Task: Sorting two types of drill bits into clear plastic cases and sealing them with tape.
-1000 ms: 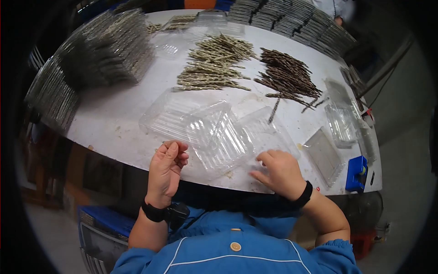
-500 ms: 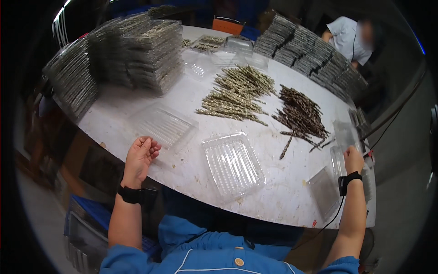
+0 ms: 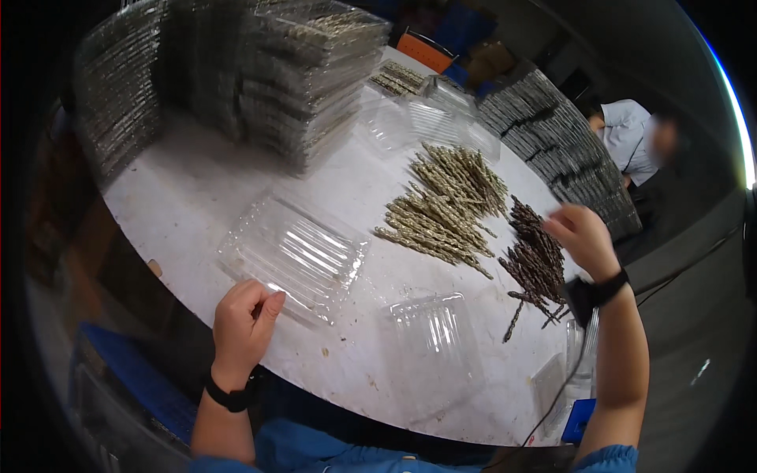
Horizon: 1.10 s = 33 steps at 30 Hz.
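Note:
My left hand (image 3: pixel 243 325) is loosely closed beside the near corner of a clear ribbed plastic tray (image 3: pixel 303 256); nothing shows between its thumb and fingers. Over the right edge of a pile of dark brown twisted sticks (image 3: pixel 530 264) is my right hand (image 3: pixel 585 239). Its fingers are drawn together, slightly blurred, and what they hold, if anything, is hidden. To the left of the brown pile lies a larger heap of pale gold twisted sticks (image 3: pixel 443 206). A second clear tray (image 3: pixel 434 359) rests at the near edge of the white table (image 3: pixel 347 370).
Tall stacks of filled trays stand far left (image 3: pixel 303 87) and far right (image 3: pixel 556 138). More clear trays (image 3: pixel 430 122) lie behind the gold heap, others (image 3: pixel 579 351) under my right forearm. A black cable (image 3: pixel 552 406) hangs from my right wrist. Another person (image 3: pixel 631 138) sits behind the right stack.
My right hand has moved from the trays at the right edge to the brown pile. My left hand stays closed by the left tray. The whole view has shifted and tilted.

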Each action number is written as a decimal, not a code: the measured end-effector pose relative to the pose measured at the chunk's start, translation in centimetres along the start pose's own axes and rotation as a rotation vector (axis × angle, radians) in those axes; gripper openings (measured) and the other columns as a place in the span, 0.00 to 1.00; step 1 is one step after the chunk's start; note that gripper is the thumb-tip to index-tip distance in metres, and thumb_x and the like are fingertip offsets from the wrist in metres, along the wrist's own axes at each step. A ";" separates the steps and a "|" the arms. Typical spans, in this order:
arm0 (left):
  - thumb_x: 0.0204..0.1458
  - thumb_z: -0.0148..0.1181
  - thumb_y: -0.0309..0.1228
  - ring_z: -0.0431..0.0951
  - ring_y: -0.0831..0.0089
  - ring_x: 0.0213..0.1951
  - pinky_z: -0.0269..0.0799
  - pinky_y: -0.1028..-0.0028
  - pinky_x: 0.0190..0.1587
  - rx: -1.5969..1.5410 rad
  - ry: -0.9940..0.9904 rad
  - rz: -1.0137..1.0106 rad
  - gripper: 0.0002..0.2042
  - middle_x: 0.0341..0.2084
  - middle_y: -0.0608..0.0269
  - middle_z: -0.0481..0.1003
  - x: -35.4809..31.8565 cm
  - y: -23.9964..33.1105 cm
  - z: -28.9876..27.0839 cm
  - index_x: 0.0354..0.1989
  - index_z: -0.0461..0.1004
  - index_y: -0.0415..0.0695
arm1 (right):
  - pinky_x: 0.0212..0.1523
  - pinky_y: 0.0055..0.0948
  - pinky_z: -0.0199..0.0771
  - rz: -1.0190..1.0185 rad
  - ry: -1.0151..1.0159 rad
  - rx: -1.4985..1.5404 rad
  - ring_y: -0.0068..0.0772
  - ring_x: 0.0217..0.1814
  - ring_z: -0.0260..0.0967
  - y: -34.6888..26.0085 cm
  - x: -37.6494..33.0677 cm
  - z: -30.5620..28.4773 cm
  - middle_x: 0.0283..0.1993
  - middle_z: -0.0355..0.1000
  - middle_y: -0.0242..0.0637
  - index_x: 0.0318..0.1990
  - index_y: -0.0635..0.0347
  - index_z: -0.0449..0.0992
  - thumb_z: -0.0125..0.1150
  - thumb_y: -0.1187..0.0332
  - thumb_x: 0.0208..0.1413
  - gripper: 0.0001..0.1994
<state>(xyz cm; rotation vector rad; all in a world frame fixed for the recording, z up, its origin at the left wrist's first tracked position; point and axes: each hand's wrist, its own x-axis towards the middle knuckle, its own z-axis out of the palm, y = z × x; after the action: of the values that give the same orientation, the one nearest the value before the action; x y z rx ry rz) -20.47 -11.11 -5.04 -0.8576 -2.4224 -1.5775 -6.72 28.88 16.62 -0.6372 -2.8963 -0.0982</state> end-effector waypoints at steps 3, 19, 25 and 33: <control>0.51 0.64 0.32 0.67 0.56 0.23 0.61 0.63 0.26 0.032 -0.017 -0.007 0.16 0.17 0.55 0.66 0.4 0.0 0.1 0.18 0.65 0.39 | 0.40 0.42 0.71 -0.231 -0.132 -0.009 0.48 0.38 0.74 -7.8 7.5 4.4 0.32 0.77 0.45 0.31 0.58 0.79 0.60 0.56 0.56 0.14; 0.45 0.65 0.30 0.64 0.57 0.20 0.57 0.63 0.24 -0.013 -0.043 -0.035 0.16 0.15 0.56 0.63 1.2 0.4 -0.1 0.16 0.62 0.41 | 0.45 0.39 0.73 -0.114 0.023 0.301 0.43 0.44 0.76 -11.1 24.5 18.5 0.40 0.78 0.47 0.41 0.63 0.77 0.61 0.59 0.56 0.15; 0.45 0.65 0.31 0.64 0.57 0.21 0.57 0.63 0.24 -0.010 -0.033 -0.056 0.16 0.15 0.56 0.63 1.1 0.6 -0.1 0.16 0.63 0.41 | 0.55 0.32 0.65 0.065 0.065 1.321 0.32 0.50 0.71 -6.4 24.1 12.2 0.46 0.77 0.38 0.43 0.63 0.74 0.52 0.60 0.64 0.14; 0.46 0.66 0.30 0.67 0.56 0.23 0.60 0.62 0.26 0.006 -0.047 -0.029 0.15 0.16 0.58 0.66 0.9 0.7 -0.2 0.18 0.64 0.42 | 0.64 0.42 0.65 0.102 -0.017 1.854 0.44 0.61 0.68 -3.6 16.2 6.5 0.58 0.71 0.47 0.44 0.58 0.70 0.42 0.56 0.69 0.16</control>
<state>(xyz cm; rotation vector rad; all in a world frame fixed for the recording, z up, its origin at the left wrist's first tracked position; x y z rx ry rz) -20.88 -10.75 -4.01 -0.8727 -2.4812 -1.5770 -23.71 32.89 13.07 -0.2813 -1.6622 2.1134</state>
